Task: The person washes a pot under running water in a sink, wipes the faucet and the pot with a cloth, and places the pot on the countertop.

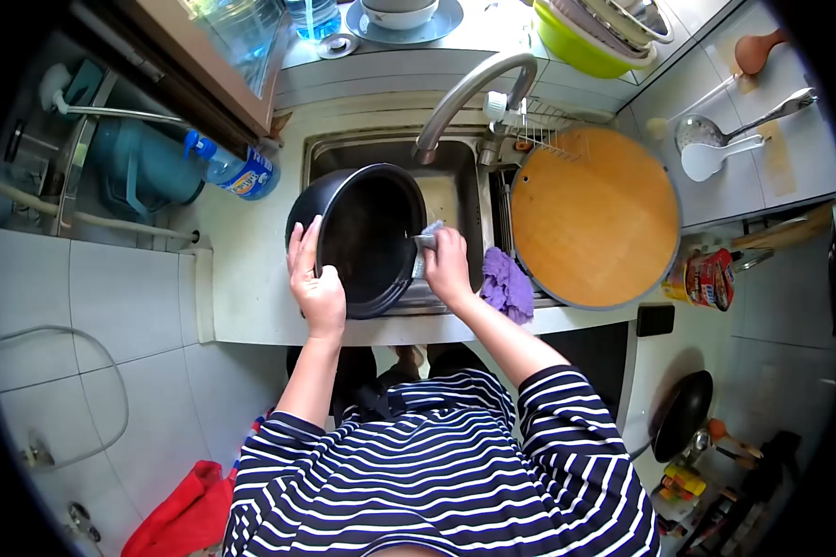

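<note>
A black pot (pixel 367 237) is tilted over the metal sink (pixel 460 172), its opening turned to the right. My left hand (pixel 316 283) grips its left rim, thumb inside and fingers on the outer wall. Closed round a grey cloth (pixel 426 239), my right hand (pixel 448 267) is at the pot's right rim. Part of the cloth is hidden by the fingers. The curved faucet (pixel 464 88) rises behind the pot. A purple cloth (pixel 507 286) lies at the sink's right edge, beside my right forearm.
A large round wooden board (pixel 594 218) rests right of the sink. A blue-labelled bottle (pixel 237 167) is at the left. Behind are a green basin (pixel 581 42) and stacked bowls (pixel 399 14). A phone (pixel 655 320) and a black pan (pixel 683 418) sit at the right.
</note>
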The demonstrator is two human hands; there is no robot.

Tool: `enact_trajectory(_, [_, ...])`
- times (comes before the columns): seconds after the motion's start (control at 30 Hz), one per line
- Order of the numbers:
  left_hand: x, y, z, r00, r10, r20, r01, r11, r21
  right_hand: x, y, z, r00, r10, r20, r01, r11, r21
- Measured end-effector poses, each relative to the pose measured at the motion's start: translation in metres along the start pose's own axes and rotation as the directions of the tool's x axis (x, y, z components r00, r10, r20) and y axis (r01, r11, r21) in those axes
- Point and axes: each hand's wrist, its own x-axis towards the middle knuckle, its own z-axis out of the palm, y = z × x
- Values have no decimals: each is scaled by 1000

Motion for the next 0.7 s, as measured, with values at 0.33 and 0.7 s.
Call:
enact_trajectory(0.33, [12, 15, 29, 985, 107, -138, -95, 992, 88, 17, 3, 31, 438, 438, 785, -855, -68, 515])
enact_trajectory(0.7, [-20, 38, 38, 977, 211, 10, -194, 878, 438, 23, -13, 55, 464, 228, 856, -810, -283, 514])
